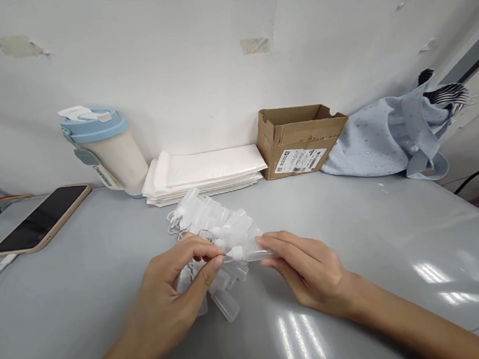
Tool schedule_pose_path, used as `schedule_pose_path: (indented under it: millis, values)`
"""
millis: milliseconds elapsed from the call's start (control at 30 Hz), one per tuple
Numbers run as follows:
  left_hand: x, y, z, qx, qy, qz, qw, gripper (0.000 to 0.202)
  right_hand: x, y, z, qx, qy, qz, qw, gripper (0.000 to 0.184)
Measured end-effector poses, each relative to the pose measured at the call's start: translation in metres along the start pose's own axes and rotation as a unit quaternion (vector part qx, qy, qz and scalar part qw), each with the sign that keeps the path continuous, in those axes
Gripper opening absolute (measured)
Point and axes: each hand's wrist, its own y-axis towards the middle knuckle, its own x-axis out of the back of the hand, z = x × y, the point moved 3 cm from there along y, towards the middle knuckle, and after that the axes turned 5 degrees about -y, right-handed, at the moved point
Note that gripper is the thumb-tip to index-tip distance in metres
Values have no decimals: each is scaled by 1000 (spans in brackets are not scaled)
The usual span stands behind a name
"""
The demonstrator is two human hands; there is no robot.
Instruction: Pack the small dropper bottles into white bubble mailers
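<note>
The right hand grips one small bottle over the middle of the table, while the left hand pinches its cap. The heap of bottles just beyond seems mostly untouched.

The single head-worn camera is looking forward and down from just above the grey table, sitting close over the left hand and right hand and facing the white wall running along the table's far edge.
</note>
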Motion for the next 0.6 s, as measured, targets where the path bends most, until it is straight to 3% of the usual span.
schedule_pose_path:
  millis: [267,400,600]
  values:
    - [0,2,-2,-33,17,19,999,12,0,0,2,18,-26,-3,999,28]
    - [8,5,-4,-38,28,44,998,10,-1,1,4,4,15,17,1000,31]
    - [30,14,1,32,50,65,996,14,1,6,-3,-41,4,67,997,24]
